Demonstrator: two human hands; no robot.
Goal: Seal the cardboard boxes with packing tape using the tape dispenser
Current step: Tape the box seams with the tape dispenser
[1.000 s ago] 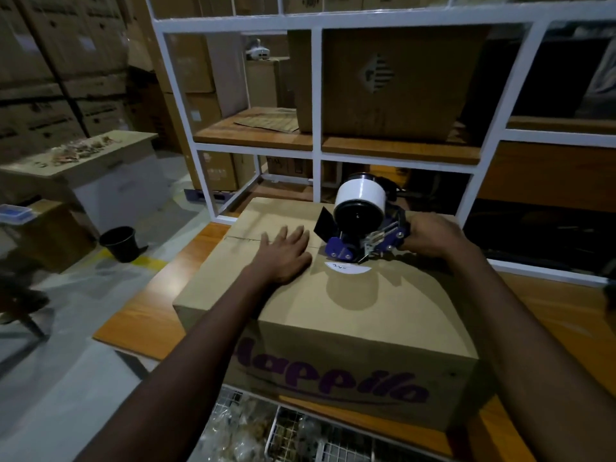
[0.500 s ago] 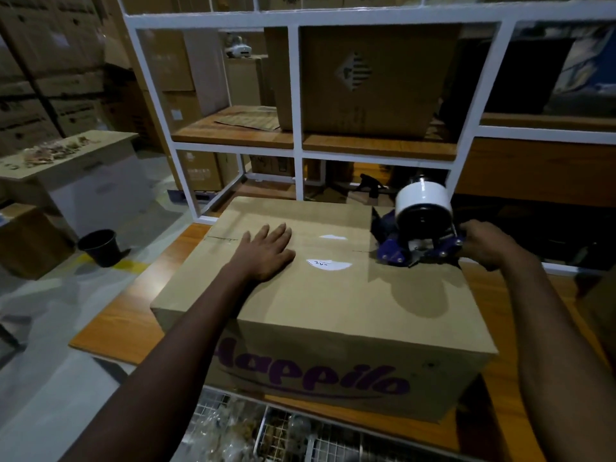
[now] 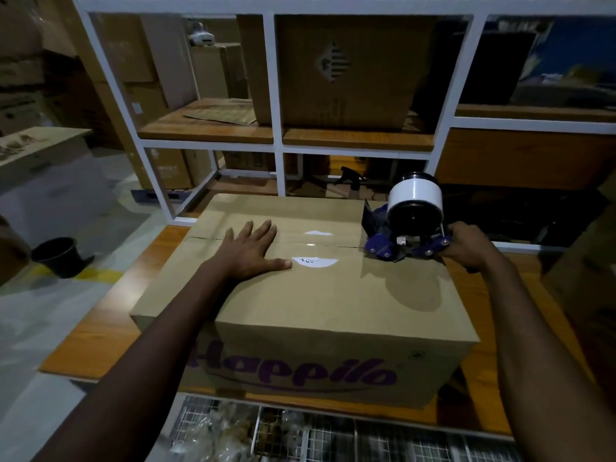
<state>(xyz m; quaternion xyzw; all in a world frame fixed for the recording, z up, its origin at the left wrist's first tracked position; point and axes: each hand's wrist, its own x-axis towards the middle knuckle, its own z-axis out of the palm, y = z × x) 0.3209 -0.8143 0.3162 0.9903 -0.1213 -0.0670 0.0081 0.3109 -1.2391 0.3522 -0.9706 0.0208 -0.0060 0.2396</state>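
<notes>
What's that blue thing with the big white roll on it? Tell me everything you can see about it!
It is a blue plastic tape dispenser with small silver rivets along its frame. A fat roll of white packing tape sits on a black hub on top, and a dark flap sticks up on its left side. It stands upright at the right end of the brown cardboard box, resting on the top seam. The right hand grips its handle from the right, hiding it.

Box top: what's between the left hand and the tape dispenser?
Head view: the taped centre seam, plus a white marked patch beside the left hand. Nothing else before the tape dispenser.
</notes>
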